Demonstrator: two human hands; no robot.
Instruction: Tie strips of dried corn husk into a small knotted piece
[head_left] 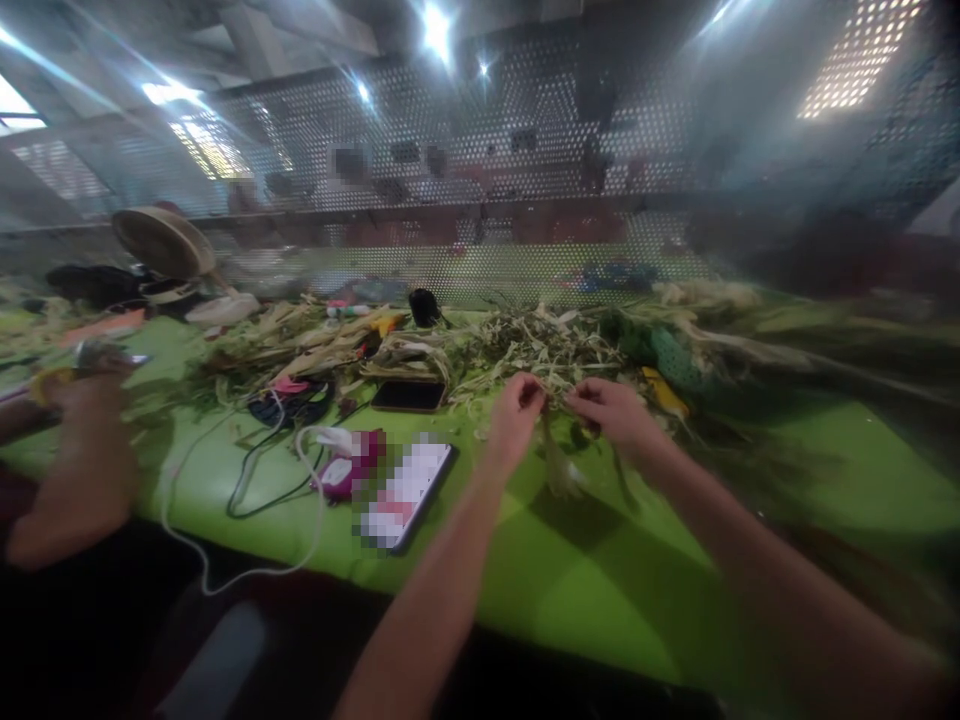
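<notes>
My left hand [516, 412] and my right hand [611, 408] are close together over the green table [600, 560], both pinched on a strip of dried leaf [556, 440] that hangs down between them. Its loose end trails toward the tabletop. Just beyond my fingers lies a heap of dried husks and leaves [525, 350].
A phone with a lit screen [409, 492] lies left of my left forearm, beside a pink device [346, 470] with white and black cables. A dark phone [409, 396] rests near the heap. Another person's arm [82, 460] leans on the table at far left. A perforated screen stands behind.
</notes>
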